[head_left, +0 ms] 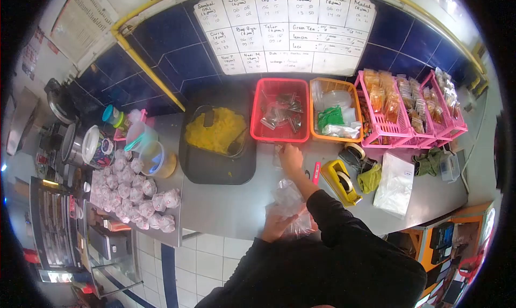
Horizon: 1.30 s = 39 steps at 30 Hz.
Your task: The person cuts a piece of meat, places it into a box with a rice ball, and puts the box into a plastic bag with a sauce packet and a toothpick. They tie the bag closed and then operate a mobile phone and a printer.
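At the front edge of the metal table, my left hand [277, 226] is closed on a clear plastic bag [288, 196] that lies crumpled beside it. My right hand [291, 158] reaches over the table just below the red basket [280, 139], its fingers bent together at a small clear packet [278, 155]; whether they grip it is hard to tell. Small clear packets [282, 114] with dark contents lie inside the red basket. A red marker-like item [316, 172] is to the right of my right forearm.
Left of the basket, a black tray [217, 175] carries a tub of yellow food [215, 131]. Many wrapped bundles [131, 189] cover the table's left part. To the right are an orange basket [336, 83], a yellow tape dispenser [341, 183], white plastic bags [394, 184] and pink baskets [382, 131].
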{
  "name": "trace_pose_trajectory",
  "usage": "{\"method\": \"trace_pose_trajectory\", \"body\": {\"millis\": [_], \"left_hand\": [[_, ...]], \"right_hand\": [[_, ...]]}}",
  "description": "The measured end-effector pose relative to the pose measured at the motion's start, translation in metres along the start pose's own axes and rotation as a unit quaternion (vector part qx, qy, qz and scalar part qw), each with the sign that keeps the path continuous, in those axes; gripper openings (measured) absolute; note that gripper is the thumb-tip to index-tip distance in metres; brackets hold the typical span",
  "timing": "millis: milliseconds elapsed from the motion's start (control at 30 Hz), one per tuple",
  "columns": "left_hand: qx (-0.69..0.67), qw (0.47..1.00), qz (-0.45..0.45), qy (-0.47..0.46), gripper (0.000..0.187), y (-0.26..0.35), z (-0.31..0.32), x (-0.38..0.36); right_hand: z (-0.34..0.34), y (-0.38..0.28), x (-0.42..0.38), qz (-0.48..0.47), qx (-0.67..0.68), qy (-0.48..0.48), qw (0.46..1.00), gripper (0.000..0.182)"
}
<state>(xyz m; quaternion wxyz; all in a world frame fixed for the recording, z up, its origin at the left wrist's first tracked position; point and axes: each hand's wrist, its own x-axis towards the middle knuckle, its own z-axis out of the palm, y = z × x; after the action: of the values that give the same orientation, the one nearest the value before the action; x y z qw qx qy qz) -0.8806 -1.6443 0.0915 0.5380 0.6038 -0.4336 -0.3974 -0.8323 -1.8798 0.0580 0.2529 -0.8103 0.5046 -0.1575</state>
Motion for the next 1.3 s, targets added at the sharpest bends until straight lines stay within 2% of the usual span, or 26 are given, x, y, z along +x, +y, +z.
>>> {"method": "trace_pose_trajectory", "body": {"millis": [133,200,333,400,433,500,533,567,600,633,700,733,767,800,833,867,900,933,967,1000,1033,1100,1133,1233,1267,1300], "left_hand": [[-0.068,0.997,-0.011,0.016,0.03,-0.005,0.004,0.0],[0.09,0.985,0.135,0.052,0.019,-0.001,0.0,0.0],[0.041,0.984,0.158,0.07,0.02,0.0,0.006,0.005],[-0.053,0.996,0.012,0.067,0.023,-0.01,0.009,0.003],[-0.053,0.996,0.013,0.067,0.023,-0.007,0.009,0.002],[-0.057,0.995,0.014,0.08,0.023,0.002,0.012,0.001],[-0.06,0.995,0.012,0.081,0.023,-0.008,0.01,0.001],[0.026,0.998,0.0,0.057,0.027,-0.024,0.006,0.0],[0.11,0.993,-0.011,0.03,0.03,-0.034,0.005,-0.003],[0.106,0.994,-0.015,0.026,0.03,-0.027,0.005,-0.005],[0.301,0.936,0.175,0.048,0.029,-0.015,0.004,-0.005],[0.299,0.937,0.174,0.046,0.029,-0.024,0.006,-0.01],[0.266,0.956,0.12,0.042,0.027,-0.039,0.008,-0.015],[0.232,0.97,0.065,0.038,0.024,-0.047,0.009,-0.018],[0.231,0.97,0.064,0.034,0.024,-0.043,0.01,-0.017],[0.155,0.987,0.011,0.046,0.024,-0.039,0.011,-0.016],[0.078,0.994,-0.044,0.057,0.025,-0.032,0.012,-0.014],[0.076,0.994,-0.048,0.055,0.025,-0.023,0.009,-0.013],[0.119,0.988,-0.093,0.037,0.029,-0.013,0.005,-0.013],[0.162,0.977,-0.139,0.018,0.033,-0.007,0.004,-0.013],[0.16,0.977,-0.144,0.016,0.033,-0.016,0.007,-0.013],[0.152,0.982,0.059,0.098,0.034,-0.033,0.013,-0.01],[0.209,0.976,0.037,0.053,0.033,-0.034,0.009,-0.016],[0.27,0.959,0.055,0.07,0.028,-0.023,0.009,-0.009],[0.269,0.96,0.049,0.069,0.028,-0.015,0.008,-0.008],[0.317,0.932,0.144,0.1,0.025,-0.005,0.007,-0.007]], "right_hand": [[0.001,0.004,0.001,0.002,-0.01,-0.022,1.0,0.022],[0.003,0.007,0.0,-0.01,0.023,-0.001,1.0,0.026],[0.001,0.012,-0.002,-0.018,0.033,0.005,0.999,0.027],[-0.003,0.011,-0.006,-0.044,0.085,0.061,0.994,0.027],[-0.008,0.012,-0.007,-0.044,0.085,0.061,0.994,0.027],[-0.024,0.018,-0.011,-0.125,0.187,0.11,0.968,0.022],[-0.038,0.016,-0.014,-0.124,0.185,0.108,0.969,0.022],[-0.053,0.015,-0.017,-0.031,0.328,0.039,0.943,0.02],[-0.066,0.017,-0.019,0.065,0.46,-0.029,0.885,0.018],[-0.073,0.024,-0.02,0.071,0.457,-0.028,0.886,0.018],[-0.089,0.037,-0.022,0.096,0.628,-0.044,0.771,0.018],[-0.098,0.042,-0.026,0.104,0.675,-0.059,0.728,0.017],[-0.107,0.047,-0.03,0.107,0.675,-0.057,0.728,0.017],[-0.12,0.047,-0.036,0.111,0.708,-0.069,0.694,0.017],[-0.132,0.048,-0.042,0.116,0.739,-0.081,0.659,0.018],[-0.141,0.052,-0.048,0.098,0.757,-0.101,0.638,0.018],[-0.148,0.055,-0.055,0.103,0.756,-0.099,0.639,0.018],[-0.153,0.059,-0.059,0.103,0.768,-0.103,0.623,0.018],[-0.158,0.061,-0.064,0.103,0.781,-0.108,0.607,0.018],[-0.164,0.062,-0.071,0.115,0.784,-0.108,0.601,0.018],[-0.167,0.065,-0.076,0.12,0.783,-0.106,0.602,0.018],[-0.172,0.071,-0.085,0.113,0.8,-0.109,0.579,0.017],[-0.175,0.073,-0.09,0.118,0.799,-0.108,0.58,0.017],[-0.181,0.076,-0.105,0.1,0.811,-0.116,0.565,0.015],[-0.183,0.076,-0.113,0.092,0.785,-0.105,0.604,0.014],[-0.183,0.077,-0.12,0.084,0.756,-0.094,0.642,0.014]]}}
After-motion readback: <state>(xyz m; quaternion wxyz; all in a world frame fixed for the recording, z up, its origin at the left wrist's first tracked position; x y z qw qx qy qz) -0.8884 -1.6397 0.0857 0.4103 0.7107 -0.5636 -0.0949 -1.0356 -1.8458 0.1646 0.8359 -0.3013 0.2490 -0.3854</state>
